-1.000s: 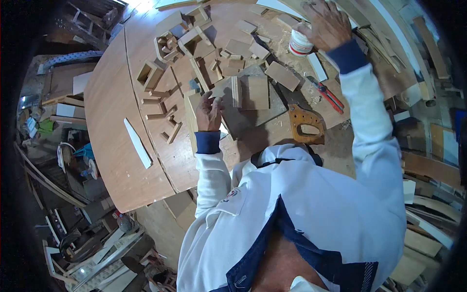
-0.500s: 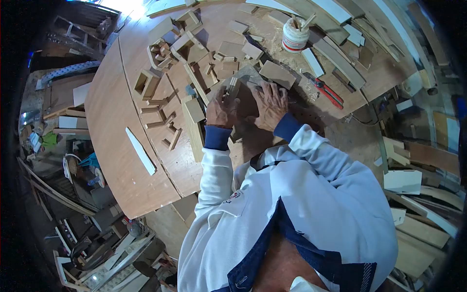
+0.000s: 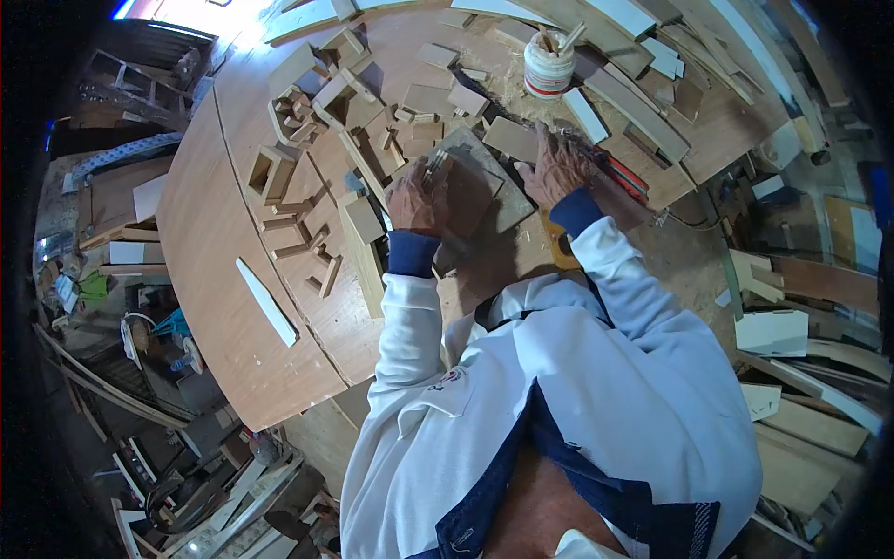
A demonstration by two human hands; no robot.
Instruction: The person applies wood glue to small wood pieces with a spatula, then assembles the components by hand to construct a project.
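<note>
My left hand [image 3: 416, 200] is closed around a small wooden piece [image 3: 436, 168], pressing it on a flat board [image 3: 489, 191] at the table's near side. To the right of the board lies my right hand [image 3: 559, 166] with fingers spread flat on the table, holding nothing. It rests between a loose wooden block [image 3: 510, 138] and red-handled pliers [image 3: 635, 179]. Under my right forearm the handle of a hand saw [image 3: 559, 250] shows only in part.
A round wooden table [image 3: 214, 279] carries several small wood blocks and open box frames [image 3: 270, 172]. A white pot with sticks in it [image 3: 548, 63] stands at the far side. A white strip [image 3: 265, 300] lies at left. Planks and offcuts crowd the right side and the floor.
My right hand came back from the white pot onto the board beside my left hand, then slid right toward the pliers. My left hand has stayed on the wooden piece.
</note>
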